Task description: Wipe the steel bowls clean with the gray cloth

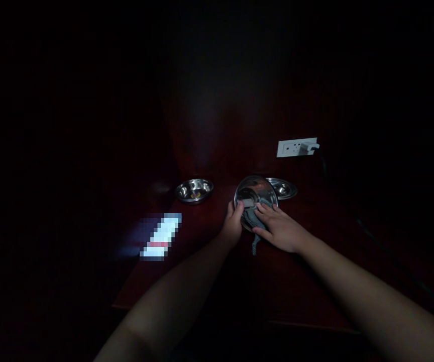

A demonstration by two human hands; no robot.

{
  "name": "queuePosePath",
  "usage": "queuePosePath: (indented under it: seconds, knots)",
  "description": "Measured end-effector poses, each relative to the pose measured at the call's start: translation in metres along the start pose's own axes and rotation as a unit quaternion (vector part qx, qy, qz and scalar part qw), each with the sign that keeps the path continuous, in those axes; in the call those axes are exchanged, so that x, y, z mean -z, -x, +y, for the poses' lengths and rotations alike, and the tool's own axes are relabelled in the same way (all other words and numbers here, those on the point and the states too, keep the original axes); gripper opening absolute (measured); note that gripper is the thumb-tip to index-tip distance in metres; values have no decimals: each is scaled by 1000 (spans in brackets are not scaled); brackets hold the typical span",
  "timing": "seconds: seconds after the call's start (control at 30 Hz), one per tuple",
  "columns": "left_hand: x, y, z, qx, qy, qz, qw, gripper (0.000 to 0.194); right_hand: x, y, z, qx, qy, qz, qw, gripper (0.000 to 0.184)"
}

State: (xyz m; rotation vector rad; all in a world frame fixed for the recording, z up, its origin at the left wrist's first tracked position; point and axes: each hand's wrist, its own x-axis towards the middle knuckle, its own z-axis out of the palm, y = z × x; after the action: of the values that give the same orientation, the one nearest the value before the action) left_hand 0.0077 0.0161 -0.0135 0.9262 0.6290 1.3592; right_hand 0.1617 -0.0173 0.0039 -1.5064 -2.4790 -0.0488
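Observation:
A shiny metal bowl (256,185) is tilted up with its open side toward me. My left hand (233,222) grips its left rim, thumb on the inside and the other fingers mostly hidden behind. My right hand (283,229) presses a grey-green cloth (252,219) against the inside of the bowl, its fingers fairly straight. One end of the cloth dangles below the rim. A pale rectangular patch, perhaps a label, shows inside the bowl near my left thumb.
On the dark red table (202,231) stands a second metal bowl (195,192), back left. A metal lid (285,189) lies behind the held bowl. At left glows a pixelated bright screen (162,236). A wall socket (296,147) holds a plug with a dark cable.

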Motion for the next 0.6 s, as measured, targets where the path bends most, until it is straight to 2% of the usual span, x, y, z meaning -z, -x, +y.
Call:
queuePosePath:
  seconds: [0.2,0.33,0.6]
  knots:
    - [-3,2,4,17,54,3,998,37,-4,-1,-1,-7,1,20,1000,76]
    - [-3,2,5,28,61,31,997,31,-4,0,0,11,-9,35,999,74]
    - [1,-3,-2,-25,56,42,997,38,0,1,-9,35,-22,46,998,75]
